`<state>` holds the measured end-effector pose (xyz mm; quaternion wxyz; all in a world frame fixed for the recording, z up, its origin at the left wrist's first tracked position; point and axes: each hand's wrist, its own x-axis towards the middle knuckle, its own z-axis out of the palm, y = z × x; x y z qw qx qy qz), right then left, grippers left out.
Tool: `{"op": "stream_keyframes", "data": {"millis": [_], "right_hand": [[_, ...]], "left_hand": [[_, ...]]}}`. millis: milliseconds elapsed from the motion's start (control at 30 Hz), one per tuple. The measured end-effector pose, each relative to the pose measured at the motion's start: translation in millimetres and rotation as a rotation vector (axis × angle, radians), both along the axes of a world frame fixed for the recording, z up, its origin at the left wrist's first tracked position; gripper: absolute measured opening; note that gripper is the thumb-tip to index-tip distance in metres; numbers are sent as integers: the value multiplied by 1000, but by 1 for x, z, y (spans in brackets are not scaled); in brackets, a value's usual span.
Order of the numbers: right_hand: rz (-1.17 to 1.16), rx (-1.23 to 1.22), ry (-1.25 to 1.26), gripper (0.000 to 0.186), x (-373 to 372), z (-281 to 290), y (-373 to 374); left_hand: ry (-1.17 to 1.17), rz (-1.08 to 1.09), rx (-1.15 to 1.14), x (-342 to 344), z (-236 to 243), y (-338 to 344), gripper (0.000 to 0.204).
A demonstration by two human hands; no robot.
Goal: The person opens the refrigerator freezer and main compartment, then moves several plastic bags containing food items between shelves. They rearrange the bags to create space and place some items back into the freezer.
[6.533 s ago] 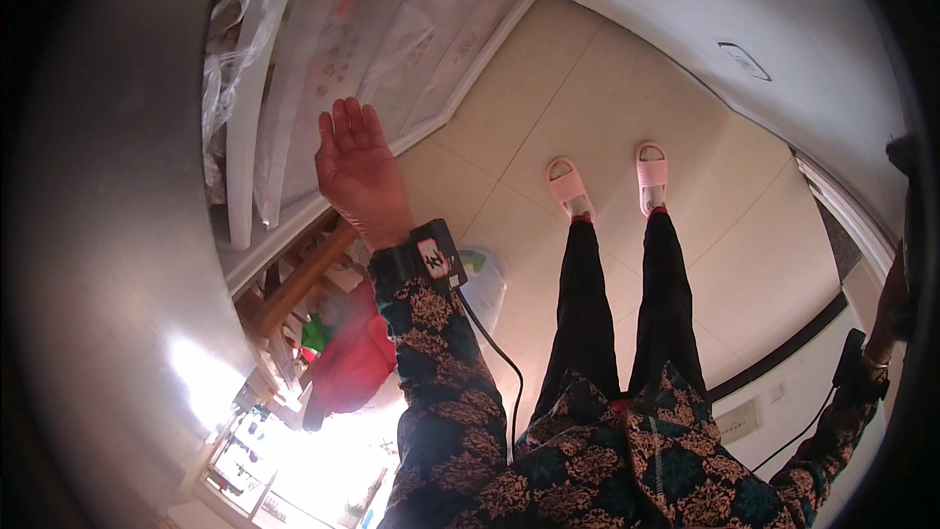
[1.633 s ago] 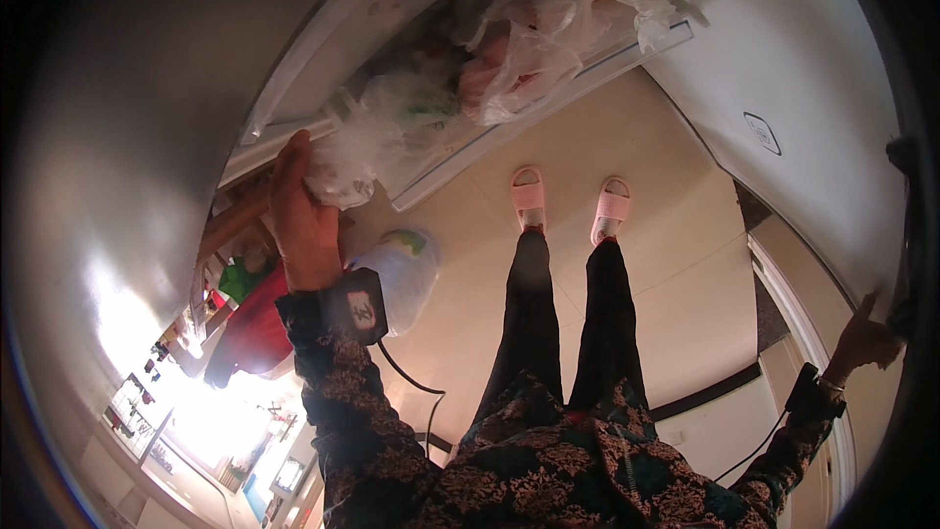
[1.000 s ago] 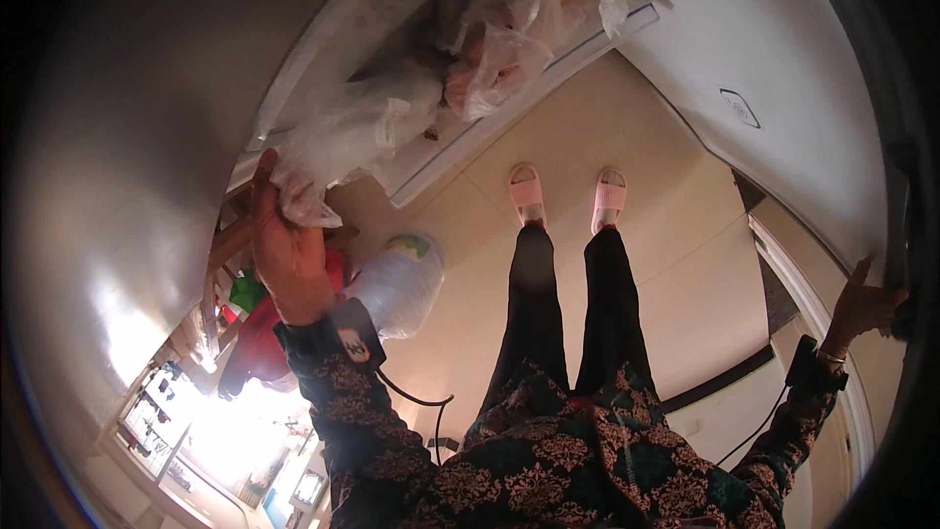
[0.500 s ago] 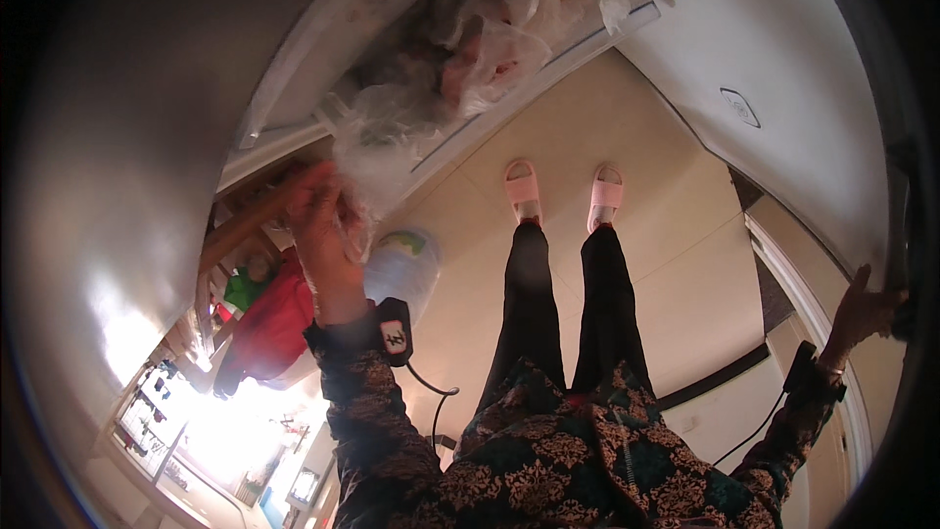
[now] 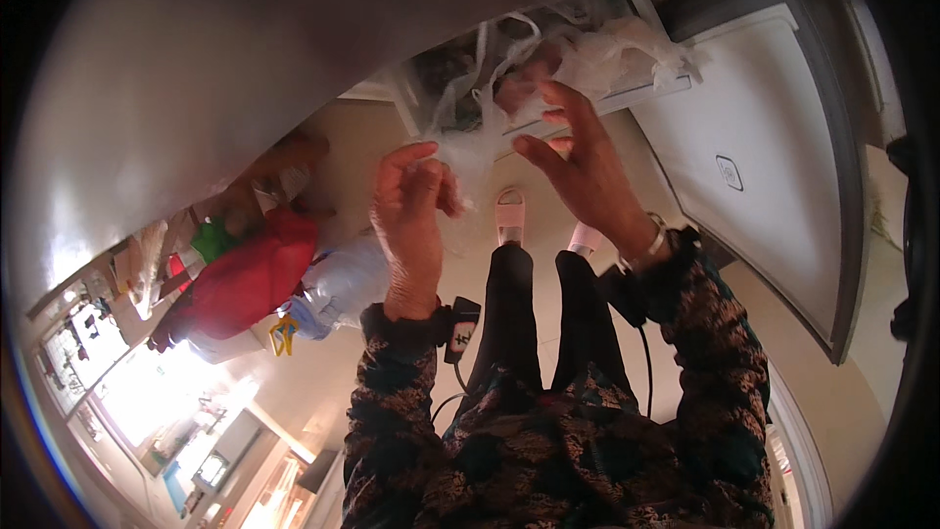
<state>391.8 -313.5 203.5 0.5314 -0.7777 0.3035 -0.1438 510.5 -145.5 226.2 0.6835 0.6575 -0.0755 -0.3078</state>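
Observation:
A pulled-out drawer (image 5: 636, 95) with a pale rim holds several clear plastic bags (image 5: 612, 54), some with reddish contents. At its left front corner, my left hand (image 5: 409, 211) has its fingers curled on a thin clear plastic bag (image 5: 468, 162), pinching the film. Stretched up from this bag towards the drawer are whitish strips like handles. My right hand (image 5: 597, 171) is just right of the bag, thumb and fingers apart, with nothing visible in its grasp. Whether its fingertips touch the film I cannot tell.
An open white door (image 5: 754, 127) with a dark edge stands on the right. A large grey, smooth surface (image 5: 206, 88) fills the upper left. Red cloth (image 5: 245, 269) and a pale bag (image 5: 348, 284) are at the left. My feet in pink slippers (image 5: 509, 216) are below the drawer.
My right hand has come from the door at the far right to the bag. My left hand has moved right with the plastic film. The view has shifted, and the grey surface covers more.

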Motion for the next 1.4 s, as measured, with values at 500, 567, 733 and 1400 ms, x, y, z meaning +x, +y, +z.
{"op": "stream_keyframes", "data": {"millis": [500, 567, 733, 1400], "right_hand": [[-222, 509, -165, 26, 43, -2, 8], [-218, 492, -123, 27, 35, 16, 13], [-206, 372, -98, 25, 30, 37, 18], [-287, 195, 88, 34, 43, 44, 1]], "left_hand": [[-195, 181, -59, -10, 28, 77, 45], [-186, 196, -74, -11, 32, 85, 54], [-125, 245, -39, -15, 46, 97, 65], [82, 289, -306, -24, 87, 98, 83]]}}
